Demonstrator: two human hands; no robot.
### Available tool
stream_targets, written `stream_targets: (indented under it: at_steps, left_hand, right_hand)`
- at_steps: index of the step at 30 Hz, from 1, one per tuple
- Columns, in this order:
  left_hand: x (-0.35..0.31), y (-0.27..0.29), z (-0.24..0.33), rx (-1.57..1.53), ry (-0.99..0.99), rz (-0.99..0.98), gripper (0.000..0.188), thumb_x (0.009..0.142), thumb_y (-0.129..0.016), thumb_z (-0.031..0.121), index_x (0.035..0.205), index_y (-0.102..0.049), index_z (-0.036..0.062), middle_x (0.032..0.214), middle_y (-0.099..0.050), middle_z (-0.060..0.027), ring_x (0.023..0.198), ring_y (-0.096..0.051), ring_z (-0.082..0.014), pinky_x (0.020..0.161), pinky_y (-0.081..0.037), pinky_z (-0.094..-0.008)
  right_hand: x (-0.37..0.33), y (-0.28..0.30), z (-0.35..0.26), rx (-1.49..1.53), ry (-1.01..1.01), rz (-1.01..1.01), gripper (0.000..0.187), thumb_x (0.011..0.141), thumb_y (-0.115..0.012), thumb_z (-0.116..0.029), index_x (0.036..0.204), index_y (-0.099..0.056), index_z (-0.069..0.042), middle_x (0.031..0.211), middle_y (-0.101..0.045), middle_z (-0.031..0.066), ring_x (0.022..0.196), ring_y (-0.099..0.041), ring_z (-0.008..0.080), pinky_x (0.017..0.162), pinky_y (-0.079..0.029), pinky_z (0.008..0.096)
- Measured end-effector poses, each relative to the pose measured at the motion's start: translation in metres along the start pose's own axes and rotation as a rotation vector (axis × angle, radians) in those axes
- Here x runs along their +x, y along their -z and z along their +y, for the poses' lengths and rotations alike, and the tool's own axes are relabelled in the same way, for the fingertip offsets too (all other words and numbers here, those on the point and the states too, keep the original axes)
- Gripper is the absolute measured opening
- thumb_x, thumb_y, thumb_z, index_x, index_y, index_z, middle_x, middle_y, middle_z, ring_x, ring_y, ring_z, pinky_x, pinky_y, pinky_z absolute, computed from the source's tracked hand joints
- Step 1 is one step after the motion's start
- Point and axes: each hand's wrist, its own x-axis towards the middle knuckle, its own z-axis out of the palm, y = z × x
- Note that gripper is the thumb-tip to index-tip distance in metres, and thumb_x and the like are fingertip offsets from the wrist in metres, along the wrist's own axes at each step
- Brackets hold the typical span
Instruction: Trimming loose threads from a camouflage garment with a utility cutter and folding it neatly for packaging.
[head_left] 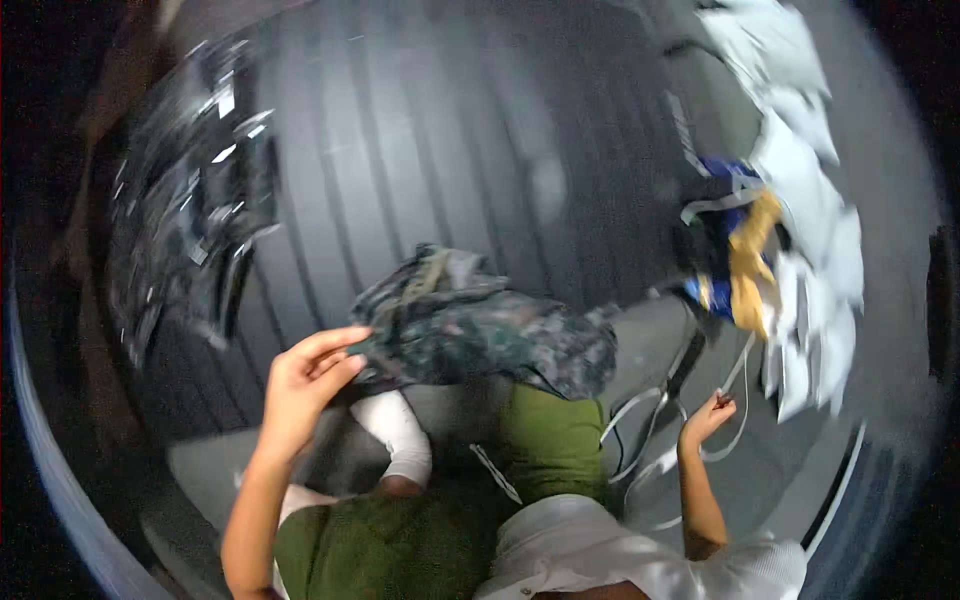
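A dark camouflage-patterned cloth bundle (500,335) with a tan strip across it lies in front of my knees, on a dark ribbed surface. My left hand (318,372) is at its left edge, thumb and fingertips pinched on the fabric. Off to the right, my right hand (708,415) is closed with its fingertips at a thin white strap (738,368), which runs up toward a blue and yellow item. Motion blur softens the details, and what kind of article the camouflage bundle is cannot be made out.
Shiny black plastic-wrapped packages (195,200) lie at the left. Pale bags (800,200) are piled along the right. A yellow piece (752,265) with blue parts sits beside them. White straps (650,440) loop over the grey floor near my right knee.
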Motion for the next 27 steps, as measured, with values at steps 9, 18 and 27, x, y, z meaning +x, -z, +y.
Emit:
stream_targets:
  at_steps: [9,18,27]
  left_hand:
    - [0.03,-0.045,0.047,0.327,0.1,-0.343,0.026,0.073,-0.061,-0.004,0.099,-0.063,0.0008,0.07,-0.053,0.0067,0.06,-0.041,-0.0006,0.057,-0.033,-0.0153]
    - [-0.009,-0.072,0.044,0.448,0.135,-0.462,0.026,0.071,-0.062,-0.004,0.096,-0.064,0.0021,0.08,-0.062,0.0021,0.066,-0.049,-0.0015,0.061,-0.04,-0.0157]
    - [-0.007,-0.089,0.089,0.46,-0.063,-0.221,0.025,0.069,-0.064,-0.001,0.094,-0.063,0.0031,0.084,-0.062,0.0011,0.065,-0.05,-0.0035,0.057,-0.038,-0.017]
  right_hand:
    - [-0.122,0.089,0.162,-0.502,-0.494,0.096,0.035,0.086,-0.051,-0.026,0.101,-0.045,0.006,0.094,-0.052,0.0245,0.084,-0.051,0.0365,0.076,-0.04,0.0406]
    - [-0.174,0.027,0.156,-0.562,-0.39,-0.021,0.025,0.085,-0.045,-0.013,0.101,-0.046,0.005,0.093,-0.051,0.0253,0.088,-0.05,0.039,0.077,-0.039,0.042]
    - [-0.172,-0.002,0.149,-0.692,-0.443,0.029,0.028,0.079,-0.048,-0.014,0.104,-0.048,-0.002,0.094,-0.052,0.018,0.083,-0.054,0.0363,0.069,-0.042,0.0448]
